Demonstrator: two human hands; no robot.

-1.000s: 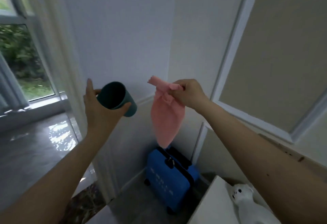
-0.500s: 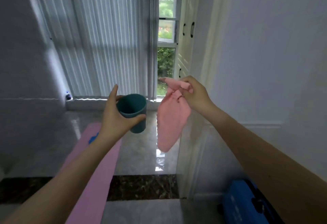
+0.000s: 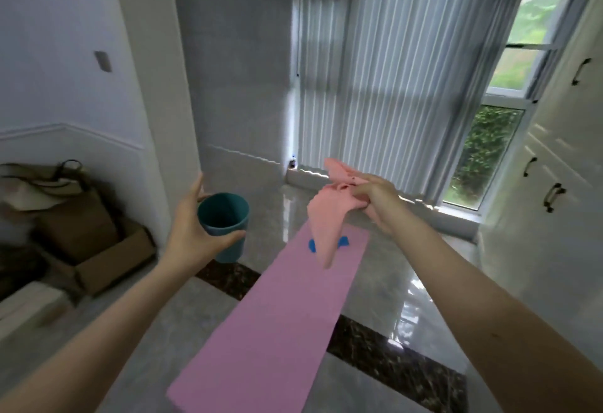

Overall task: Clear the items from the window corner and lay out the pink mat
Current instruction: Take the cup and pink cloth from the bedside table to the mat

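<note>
Glossy grey tiled floor w/ a dark marble strip crossing it, vertical blinds hanging over the window at the far side, greenery showing thru the uncovered pane on the rt. White cabinets w/ dark handles run along the rt wall. Over on the left, cardboard boxes stacked by the wall w/ a bag slumped on top. Pink mat is down flat on the floor, running from near the camera toward the window sill, lying across the marble strip. Something small and blue sits on the mat's far end, partly hidden, can't tell what it is. Both arms out in front now. Left hand wraps a teal cup, thumb across the near side, fingers up behind the rim, cup upright and open end facing the camera, held in the air left of the mat. Right hand has a pink cloth bunched in curled fingers, the rest drooping down in a point that hangs over the mat's far end, in front of the blue thing. The two hands are near each other, not touching. Tiny dark item on the sill at the corner, too small to tell.
</note>
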